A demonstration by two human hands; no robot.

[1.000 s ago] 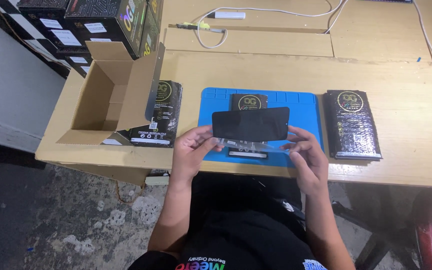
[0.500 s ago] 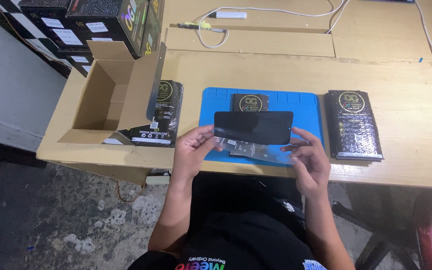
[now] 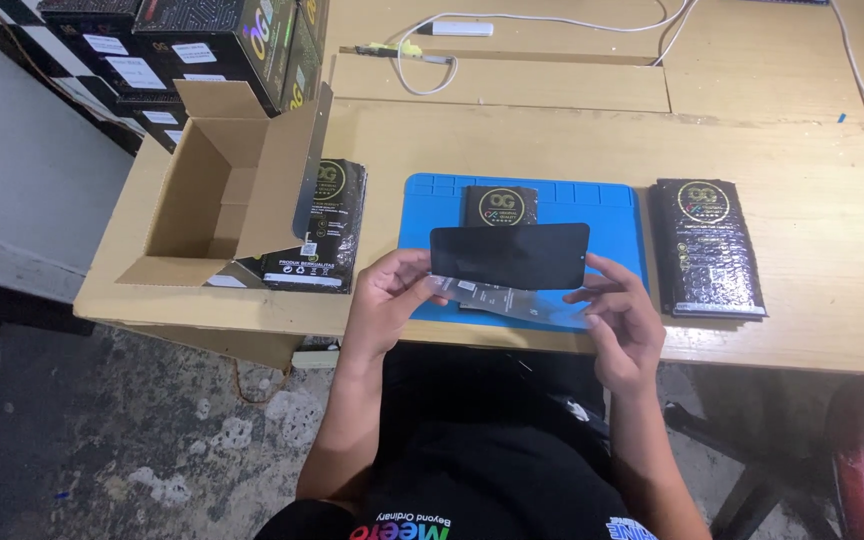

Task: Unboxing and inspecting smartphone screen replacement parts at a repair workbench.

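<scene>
Inspection step, by the look of it. Left hand (image 3: 384, 300) and right hand (image 3: 620, 318) pinch the dark screen panel (image 3: 508, 256) by its ends, above the blue mat (image 3: 612, 205). Next move needs a steady edge grip.

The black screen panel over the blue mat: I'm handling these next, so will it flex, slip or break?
The black screen panel looks thin yet stays flat while held only at its ends by the left hand and right hand, so probably stiff and light. Its glossy face may be slippery. Being so thin, it is likely fragile if bent or dropped.
</scene>
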